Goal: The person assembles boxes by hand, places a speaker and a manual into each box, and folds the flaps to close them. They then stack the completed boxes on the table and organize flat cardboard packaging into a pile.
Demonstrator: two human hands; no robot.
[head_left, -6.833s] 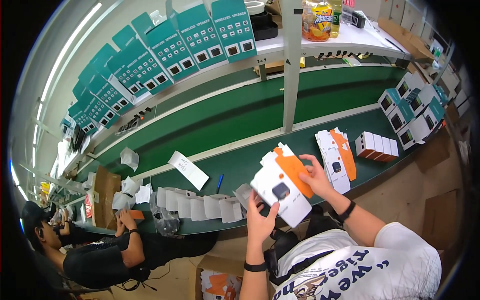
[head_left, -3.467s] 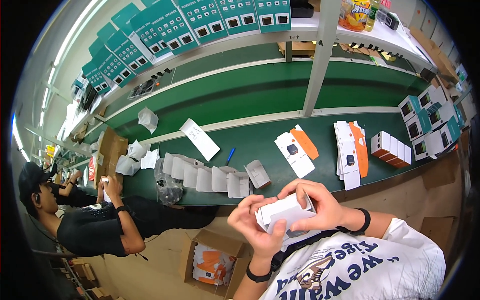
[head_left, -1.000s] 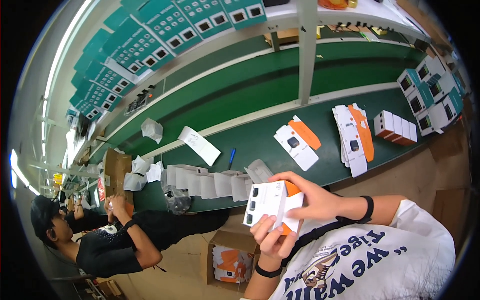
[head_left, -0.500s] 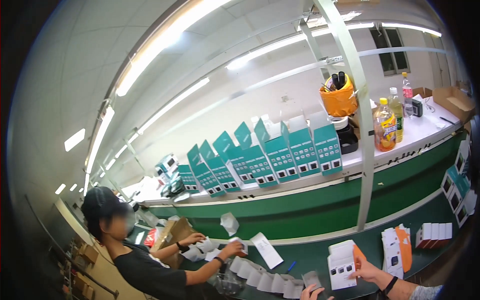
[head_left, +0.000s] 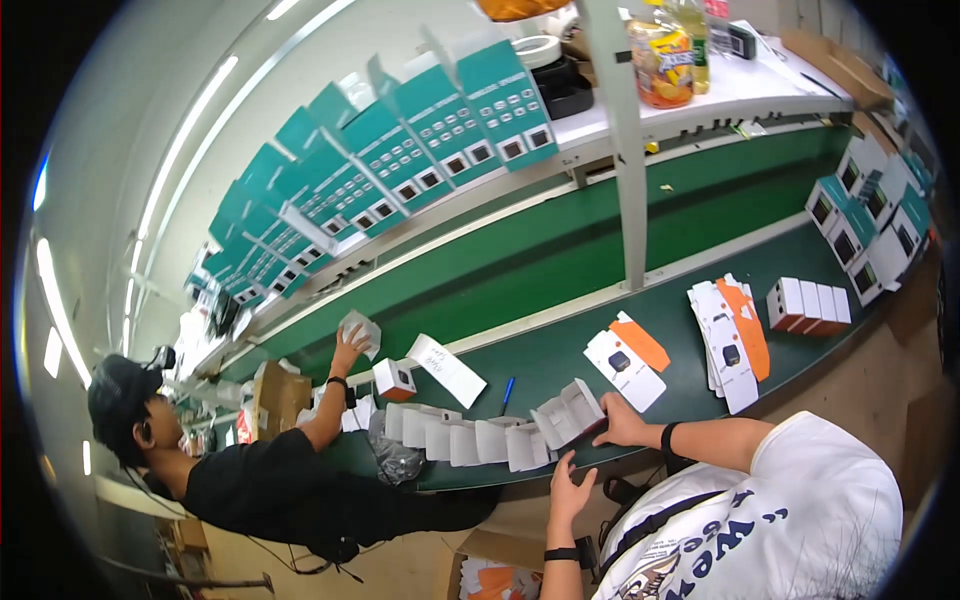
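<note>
In the head view, the right hand's (head_left: 625, 424) grip meets the outer end of an open white carton (head_left: 582, 403), last of the row of cartons (head_left: 463, 446) on the green bench (head_left: 545, 368); whether it pinches the wall I cannot tell, while the left hand (head_left: 571, 491) is empty, fingers spread, just below. Light, even pressure should best keep the thin, smooth-looking card walls square and uncreased.

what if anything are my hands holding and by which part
Your right hand holds the rightmost open white box by its right end; your left hand is open and holds nothing.
</note>
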